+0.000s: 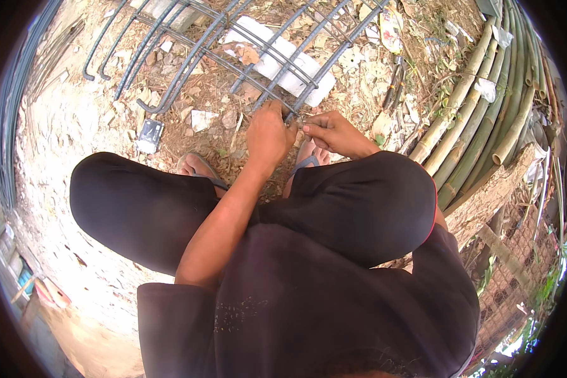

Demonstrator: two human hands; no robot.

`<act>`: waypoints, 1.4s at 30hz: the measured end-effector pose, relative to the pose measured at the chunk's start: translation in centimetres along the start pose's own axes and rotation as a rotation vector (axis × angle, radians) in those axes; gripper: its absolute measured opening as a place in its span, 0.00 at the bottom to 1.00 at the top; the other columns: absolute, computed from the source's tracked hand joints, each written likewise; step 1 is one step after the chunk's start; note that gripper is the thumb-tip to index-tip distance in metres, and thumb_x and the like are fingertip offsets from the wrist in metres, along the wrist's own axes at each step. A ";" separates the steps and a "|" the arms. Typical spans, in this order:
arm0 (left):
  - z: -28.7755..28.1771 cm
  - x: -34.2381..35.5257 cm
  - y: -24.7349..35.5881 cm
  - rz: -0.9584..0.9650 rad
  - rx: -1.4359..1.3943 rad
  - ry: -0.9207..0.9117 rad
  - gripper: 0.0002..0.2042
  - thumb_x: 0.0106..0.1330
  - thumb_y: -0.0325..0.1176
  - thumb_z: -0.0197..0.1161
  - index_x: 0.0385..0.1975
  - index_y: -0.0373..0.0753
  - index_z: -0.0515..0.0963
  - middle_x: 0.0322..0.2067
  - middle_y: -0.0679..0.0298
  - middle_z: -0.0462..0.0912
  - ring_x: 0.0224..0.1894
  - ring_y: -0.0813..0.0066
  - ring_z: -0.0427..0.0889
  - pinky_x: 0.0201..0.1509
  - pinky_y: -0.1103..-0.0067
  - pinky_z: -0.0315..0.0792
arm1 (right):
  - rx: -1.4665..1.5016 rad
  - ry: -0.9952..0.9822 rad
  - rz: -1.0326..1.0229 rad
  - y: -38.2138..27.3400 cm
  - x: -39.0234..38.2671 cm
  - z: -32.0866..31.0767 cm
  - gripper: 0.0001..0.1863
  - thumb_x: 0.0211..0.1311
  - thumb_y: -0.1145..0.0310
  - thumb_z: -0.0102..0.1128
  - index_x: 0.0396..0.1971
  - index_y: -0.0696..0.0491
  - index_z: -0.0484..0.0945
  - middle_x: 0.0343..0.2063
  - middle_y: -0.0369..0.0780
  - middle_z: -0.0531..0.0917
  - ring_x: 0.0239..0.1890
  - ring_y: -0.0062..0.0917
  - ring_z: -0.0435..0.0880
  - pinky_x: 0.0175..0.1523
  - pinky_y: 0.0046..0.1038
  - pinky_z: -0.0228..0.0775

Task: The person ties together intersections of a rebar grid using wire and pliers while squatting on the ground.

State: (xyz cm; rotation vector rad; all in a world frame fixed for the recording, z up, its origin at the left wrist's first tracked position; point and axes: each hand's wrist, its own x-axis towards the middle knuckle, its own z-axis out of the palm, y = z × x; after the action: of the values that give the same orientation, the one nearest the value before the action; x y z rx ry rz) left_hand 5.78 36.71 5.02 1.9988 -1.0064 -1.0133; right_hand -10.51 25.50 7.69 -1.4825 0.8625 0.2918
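Note:
A grid of crossed steel rebar (pixel 277 55) lies in front of me. My left hand (pixel 269 135) is at its near corner, fingers bent round the end of a bar. Close beside it on the right, my right hand (pixel 337 133) is closed in a pinch, thumb against forefinger. What sits in that pinch is too small to make out; it is right by the bar's end. Several bars at the left of the grid end in hooks (pixel 150 106). Under the grid lies a white slab (pixel 309 74).
Bamboo poles (pixel 469 126) are stacked on the right, beside wire mesh (pixel 510 302). Long rebar (pixel 6 126) runs along the left edge. A dark long-handled tool (pixel 394 82) lies on the leaf-littered ground right of the grid. A small black packet (pixel 150 136) is near my left knee.

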 end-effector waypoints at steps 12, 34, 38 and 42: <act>1.2 0.6 -0.6 0.277 0.510 0.166 0.24 0.55 0.54 0.76 0.28 0.36 0.79 0.30 0.54 0.83 0.33 0.52 0.85 0.33 0.62 0.78 | -0.189 1.047 0.101 11.2 -1.2 -11.2 0.25 0.70 0.48 0.62 0.42 0.59 0.86 0.29 0.46 0.88 0.29 0.30 0.87 0.36 0.34 0.77; 2.3 0.9 -1.8 0.323 0.540 0.103 0.19 0.65 0.50 0.67 0.26 0.38 0.84 0.25 0.55 0.85 0.26 0.55 0.87 0.28 0.64 0.79 | -0.652 1.094 0.621 20.3 1.3 -21.6 0.40 0.59 0.42 0.66 0.57 0.61 0.69 0.53 0.59 0.80 0.55 0.52 0.82 0.59 0.49 0.74; 2.2 0.8 -1.9 0.275 0.478 0.124 0.20 0.63 0.49 0.69 0.24 0.36 0.83 0.23 0.53 0.84 0.26 0.52 0.85 0.29 0.61 0.78 | -0.745 0.912 0.605 19.9 0.8 -22.0 0.42 0.60 0.40 0.65 0.59 0.61 0.69 0.52 0.58 0.82 0.56 0.52 0.83 0.58 0.50 0.75; 2.1 0.6 -1.6 0.231 0.478 0.093 0.20 0.62 0.50 0.69 0.25 0.35 0.84 0.23 0.52 0.84 0.26 0.52 0.86 0.30 0.61 0.78 | -0.732 0.863 0.674 19.1 0.7 -21.1 0.41 0.60 0.38 0.63 0.58 0.60 0.73 0.53 0.56 0.82 0.57 0.49 0.83 0.59 0.48 0.75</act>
State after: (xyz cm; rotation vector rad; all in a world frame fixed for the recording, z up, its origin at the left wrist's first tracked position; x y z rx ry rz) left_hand 4.78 36.54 2.52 2.2082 -1.4932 -0.5848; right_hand -29.46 7.81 -4.11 -1.9759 2.1287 0.5068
